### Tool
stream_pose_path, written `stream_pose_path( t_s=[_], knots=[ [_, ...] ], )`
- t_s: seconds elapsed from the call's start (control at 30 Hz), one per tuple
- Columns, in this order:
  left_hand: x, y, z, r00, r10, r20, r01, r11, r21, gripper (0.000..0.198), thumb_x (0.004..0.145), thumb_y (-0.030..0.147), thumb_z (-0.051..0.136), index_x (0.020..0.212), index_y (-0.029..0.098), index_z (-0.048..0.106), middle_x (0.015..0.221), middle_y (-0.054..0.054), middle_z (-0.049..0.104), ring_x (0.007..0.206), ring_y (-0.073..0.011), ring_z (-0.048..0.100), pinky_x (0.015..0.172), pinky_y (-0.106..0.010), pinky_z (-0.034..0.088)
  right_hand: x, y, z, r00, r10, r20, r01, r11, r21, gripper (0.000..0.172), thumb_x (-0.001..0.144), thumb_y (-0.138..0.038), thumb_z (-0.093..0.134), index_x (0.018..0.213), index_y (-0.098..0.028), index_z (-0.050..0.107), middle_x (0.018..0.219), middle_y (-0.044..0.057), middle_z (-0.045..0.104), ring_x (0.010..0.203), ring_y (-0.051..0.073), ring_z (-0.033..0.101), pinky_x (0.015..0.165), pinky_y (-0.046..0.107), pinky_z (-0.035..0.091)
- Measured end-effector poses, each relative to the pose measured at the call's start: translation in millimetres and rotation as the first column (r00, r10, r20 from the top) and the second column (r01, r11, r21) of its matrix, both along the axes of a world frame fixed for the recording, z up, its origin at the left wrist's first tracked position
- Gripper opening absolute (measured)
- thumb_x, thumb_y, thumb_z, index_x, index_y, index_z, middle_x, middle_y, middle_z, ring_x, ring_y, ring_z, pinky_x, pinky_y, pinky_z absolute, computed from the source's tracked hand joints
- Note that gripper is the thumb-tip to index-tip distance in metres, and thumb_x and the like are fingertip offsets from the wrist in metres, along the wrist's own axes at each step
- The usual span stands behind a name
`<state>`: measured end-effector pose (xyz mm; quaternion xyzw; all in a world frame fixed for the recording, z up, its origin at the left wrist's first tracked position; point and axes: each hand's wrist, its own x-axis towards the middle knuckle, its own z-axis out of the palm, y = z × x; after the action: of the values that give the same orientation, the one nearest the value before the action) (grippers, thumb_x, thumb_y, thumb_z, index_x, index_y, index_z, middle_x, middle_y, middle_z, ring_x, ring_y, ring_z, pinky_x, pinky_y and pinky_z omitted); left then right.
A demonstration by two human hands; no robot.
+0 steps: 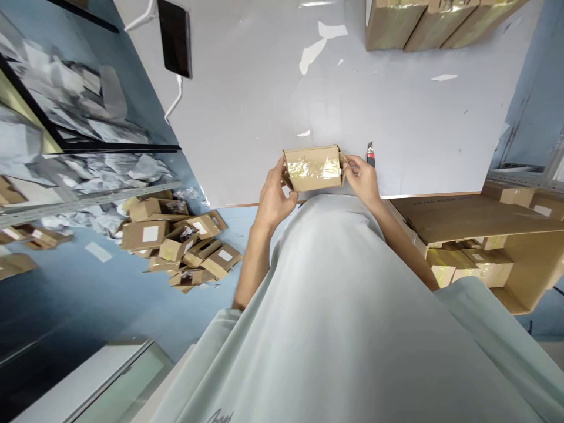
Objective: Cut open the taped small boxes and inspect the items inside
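I hold a small brown cardboard box (313, 168), wrapped in shiny clear tape, at the near edge of a white table (264, 106). My left hand (275, 197) grips its left end with fingers curled round the side. My right hand (360, 176) grips its right end, thumb on the flap. Just beyond my right hand a small red-handled cutter (371, 154) lies on the table.
A black phone (175, 36) with a white cable lies at the table's far left. Taped cartons (436, 22) stand at the far right. A large open carton (480, 235) of small boxes sits on my right. A pile of small boxes (180, 244) lies on the blue floor to my left.
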<state>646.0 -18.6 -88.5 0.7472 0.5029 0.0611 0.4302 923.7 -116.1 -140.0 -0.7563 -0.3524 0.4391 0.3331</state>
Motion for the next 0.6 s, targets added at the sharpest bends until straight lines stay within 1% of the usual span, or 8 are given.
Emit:
stream_pose_path(
  t_s=[0.07, 0.13, 0.2, 0.27, 0.33, 0.43, 0.53, 0.6],
  knots=[
    [0.9, -1.6, -4.4, 1.000, 0.024, 0.007, -0.024, 0.999, -0.021, 0.116, 0.091, 0.042, 0.088, 0.187, 0.024, 0.025, 0.176, -0.021, 0.052, 0.161, -0.0413, 0.056, 0.131, -0.054, 0.055, -4.3, -0.4, 5.2, 0.998, -0.016, -0.063, 0.017, 1.000, 0.006, 0.060, 0.110, -0.071, 0.058, 0.150, -0.028, 0.075, 0.134, 0.011, 0.086, 0.123, 0.032, 0.083, 0.111, 0.050, 0.067],
    [0.1, -2.0, -14.3, 0.997, 0.074, 0.020, -0.073, 0.996, -0.043, 0.126, 0.089, 0.053, 0.093, 0.188, 0.023, 0.020, 0.183, -0.023, 0.043, 0.170, -0.0429, 0.047, 0.138, -0.056, 0.046, -11.5, 1.1, 10.0, 0.993, -0.010, -0.119, 0.012, 1.000, 0.018, 0.067, 0.107, -0.077, 0.061, 0.153, -0.029, 0.073, 0.135, 0.011, 0.086, 0.132, 0.034, 0.080, 0.112, 0.051, 0.067],
    [-1.2, -1.1, -27.1, 0.988, 0.150, 0.042, -0.148, 0.987, -0.060, 0.126, 0.091, 0.065, 0.092, 0.187, 0.025, 0.020, 0.188, -0.022, 0.037, 0.176, -0.0415, 0.038, 0.143, -0.056, 0.039, -19.6, 3.4, 13.6, 0.986, 0.016, -0.163, -0.011, 0.999, 0.030, 0.071, 0.106, -0.080, 0.061, 0.152, -0.029, 0.073, 0.138, 0.012, 0.086, 0.137, 0.035, 0.078, 0.111, 0.051, 0.068],
    [-2.6, 0.8, -39.0, 0.969, 0.233, 0.076, -0.228, 0.971, -0.069, 0.118, 0.097, 0.077, 0.082, 0.187, 0.028, 0.023, 0.190, -0.020, 0.034, 0.178, -0.0389, 0.035, 0.145, -0.056, 0.036, -27.1, 5.8, 16.5, 0.981, 0.043, -0.188, -0.035, 0.998, 0.045, 0.072, 0.105, -0.081, 0.062, 0.152, -0.029, 0.073, 0.143, 0.013, 0.084, 0.138, 0.035, 0.078, 0.109, 0.051, 0.069],
    [-4.8, 3.4, -46.8, 0.953, 0.281, 0.114, -0.275, 0.959, -0.071, 0.113, 0.100, 0.088, 0.068, 0.186, 0.030, 0.026, 0.190, -0.019, 0.036, 0.177, -0.0371, 0.039, 0.144, -0.054, 0.038, -32.7, 7.5, 19.9, 0.978, 0.068, -0.197, -0.055, 0.996, 0.067, 0.072, 0.104, -0.080, 0.064, 0.153, -0.028, 0.072, 0.149, 0.013, 0.081, 0.138, 0.035, 0.078, 0.109, 0.052, 0.069],
    [-13.4, 8.5, -50.2, 0.945, 0.284, 0.159, -0.271, 0.957, -0.099, 0.117, 0.097, 0.100, 0.056, 0.187, 0.030, 0.028, 0.185, -0.019, 0.046, 0.171, -0.0369, 0.050, 0.140, -0.053, 0.046, -35.8, 8.5, 25.4, 0.974, 0.099, -0.204, -0.079, 0.992, 0.101, 0.070, 0.105, -0.077, 0.064, 0.155, -0.028, 0.071, 0.151, 0.014, 0.080, 0.140, 0.034, 0.077, 0.112, 0.053, 0.068],
    [-30.3, 14.7, -51.4, 0.930, 0.311, 0.195, -0.283, 0.946, -0.159, 0.125, 0.091, 0.107, 0.055, 0.186, 0.030, 0.031, 0.176, -0.020, 0.057, 0.163, -0.0374, 0.060, 0.134, -0.053, 0.052, -32.5, 9.2, 22.7, 0.978, 0.099, -0.183, -0.081, 0.991, 0.104, 0.064, 0.107, -0.069, 0.063, 0.154, -0.026, 0.070, 0.150, 0.015, 0.081, 0.140, 0.033, 0.077, 0.113, 0.053, 0.067],
    [-44.7, 19.2, -55.0, 0.912, 0.352, 0.213, -0.313, 0.929, -0.196, 0.127, 0.087, 0.109, 0.056, 0.185, 0.031, 0.033, 0.171, -0.021, 0.063, 0.159, -0.0373, 0.064, 0.131, -0.054, 0.056, -28.7, 11.4, 12.0, 0.988, 0.066, -0.142, -0.058, 0.996, 0.062, 0.060, 0.106, -0.062, 0.066, 0.151, -0.023, 0.070, 0.150, 0.017, 0.080, 0.138, 0.034, 0.078, 0.117, 0.055, 0.065]
  ],
)
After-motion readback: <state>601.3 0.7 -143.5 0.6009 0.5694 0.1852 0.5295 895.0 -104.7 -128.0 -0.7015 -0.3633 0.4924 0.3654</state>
